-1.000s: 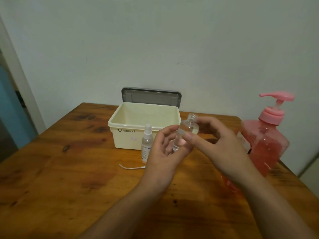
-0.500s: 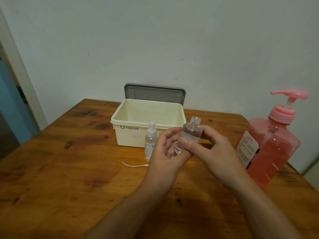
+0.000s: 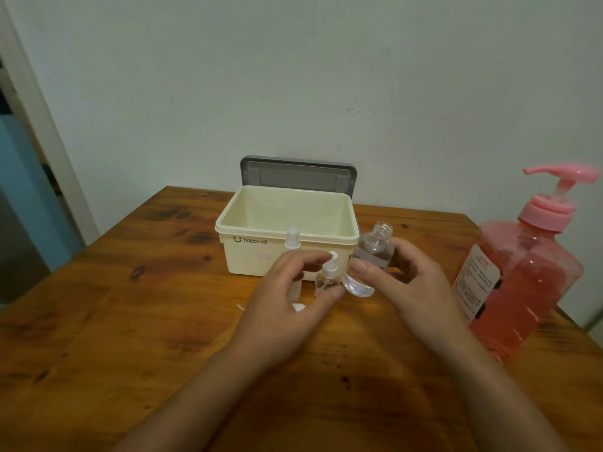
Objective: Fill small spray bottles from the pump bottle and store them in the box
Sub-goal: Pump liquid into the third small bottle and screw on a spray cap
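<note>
Your right hand (image 3: 414, 288) pinches uncapped bottle (image 3: 373, 252), neck upward, likely ready for pump bottle (image 3: 528, 278). Left hand (image 3: 280, 308) half-curled around capped spray bottle (image 3: 324, 282); grip can't tell. Box (image 3: 248, 259) open behind.

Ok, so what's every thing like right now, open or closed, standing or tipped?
Box, open, lid off.
Lid, propped upright behind the box.
Pump bottle, upright, pump on, pink liquid inside.
Uncapped small bottle, tilted, in the grip of the right hand.
Near spray bottle, capped.
Far spray bottle, capped, partly hidden.
Left hand, fingers curved; holding unclear.
</note>
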Tool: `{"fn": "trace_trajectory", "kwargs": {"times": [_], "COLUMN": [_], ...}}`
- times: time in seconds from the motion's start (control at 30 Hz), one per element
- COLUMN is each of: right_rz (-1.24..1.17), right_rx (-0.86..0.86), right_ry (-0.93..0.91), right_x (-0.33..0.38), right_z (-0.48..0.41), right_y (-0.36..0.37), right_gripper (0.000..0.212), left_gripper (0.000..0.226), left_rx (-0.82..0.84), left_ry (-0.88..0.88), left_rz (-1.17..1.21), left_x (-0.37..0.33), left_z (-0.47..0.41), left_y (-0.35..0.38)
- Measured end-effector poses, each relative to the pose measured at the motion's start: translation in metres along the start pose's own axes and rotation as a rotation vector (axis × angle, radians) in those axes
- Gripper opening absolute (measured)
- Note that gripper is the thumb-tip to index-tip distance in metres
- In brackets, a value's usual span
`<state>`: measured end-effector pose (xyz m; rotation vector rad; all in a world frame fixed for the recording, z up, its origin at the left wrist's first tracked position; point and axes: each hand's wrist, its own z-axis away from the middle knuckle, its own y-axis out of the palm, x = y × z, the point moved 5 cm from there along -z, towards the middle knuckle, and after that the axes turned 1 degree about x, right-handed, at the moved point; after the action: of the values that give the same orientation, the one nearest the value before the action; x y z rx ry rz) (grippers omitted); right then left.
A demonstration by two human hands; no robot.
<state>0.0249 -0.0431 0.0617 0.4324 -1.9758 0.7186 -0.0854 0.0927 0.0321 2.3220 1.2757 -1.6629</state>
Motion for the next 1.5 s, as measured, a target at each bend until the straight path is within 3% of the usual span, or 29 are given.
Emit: {"fn": "trace_trajectory", "kwargs": {"times": [0.23, 0.6, 0.83, 1.17, 1.4, 1.5], "right_rz": [-0.037, -0.046, -0.006, -0.021, 0.019, 0.033], "right_rx": [-0.037, -0.02, -0.014, -0.014, 0.03, 0.051], "right_ry": [0.017, 0.061, 0.063, 0.063, 0.094, 0.109], "right_x": [-0.012, -0.028, -0.032, -0.033, -0.039, -0.04], "right_z": [0.006, 0.012, 0.012, 0.013, 0.014, 0.015], "right_y": [0.005, 0.01, 0.009, 0.005, 0.012, 0.014], "right_gripper": [0.041, 0.033, 0.03, 0.036, 0.043, 0.035], "left_gripper": [0.042, 0.038, 0.029, 0.027, 0.02, 0.019], "left_rx": [0.223, 0.29, 0.317, 0.113, -0.073, -0.127], "left_ry": [0.174, 0.182, 0.188, 0.194, 0.057, 0.047], "left_rz": [-0.587, -0.674, -0.601, -0.389, 0.099, 0.257], "left_x": [0.004, 0.017, 0.021, 0.004, -0.019, -0.032], "left_z": [0.007, 0.01, 0.01, 0.002, -0.019, -0.032], "left_y": [0.013, 0.022, 0.027, 0.014, -0.002, -0.01]}}
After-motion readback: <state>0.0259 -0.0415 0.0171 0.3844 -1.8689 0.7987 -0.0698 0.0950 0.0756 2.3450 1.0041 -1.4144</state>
